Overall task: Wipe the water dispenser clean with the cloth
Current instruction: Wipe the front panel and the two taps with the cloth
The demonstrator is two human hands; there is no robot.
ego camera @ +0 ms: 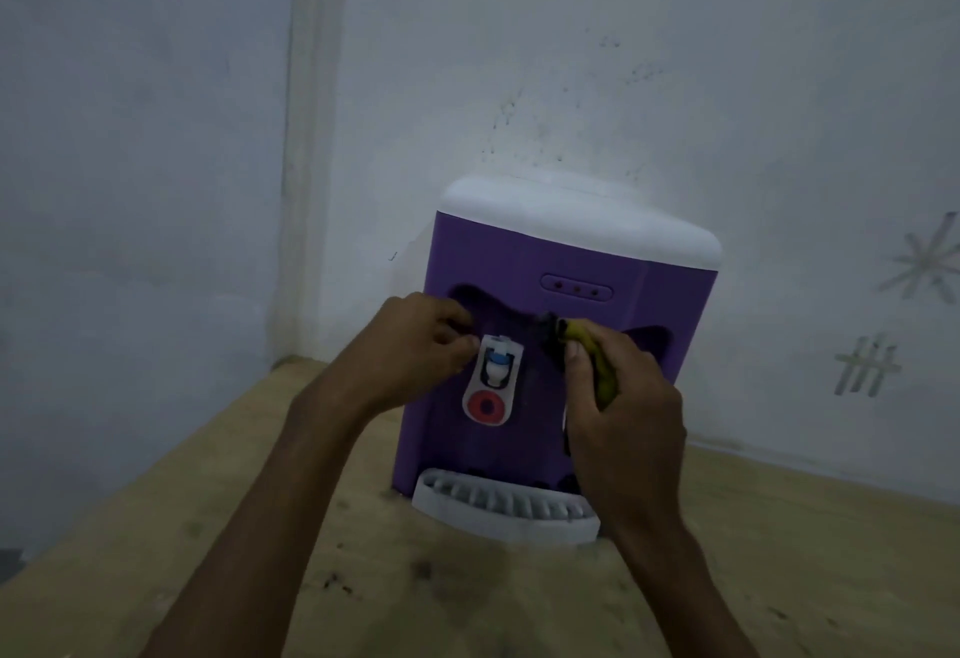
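A purple water dispenser (519,262) with a white top and a white drip tray (506,504) stands on a wooden table against the wall. My right hand (621,397) grips a yellow cloth (597,361) bunched with a dark part, pressed into the tap recess and covering the right tap. My left hand (415,345) has curled fingers at the top of the left tap (493,379), a white lever with a blue spout and a red ring; its fingertips touch or pinch the lever's upper edge.
The wooden table (260,527) reaches toward me, stained with dark specks. White walls meet in a corner behind and to the left of the dispenser. Pencil-like marks show on the right wall (867,366).
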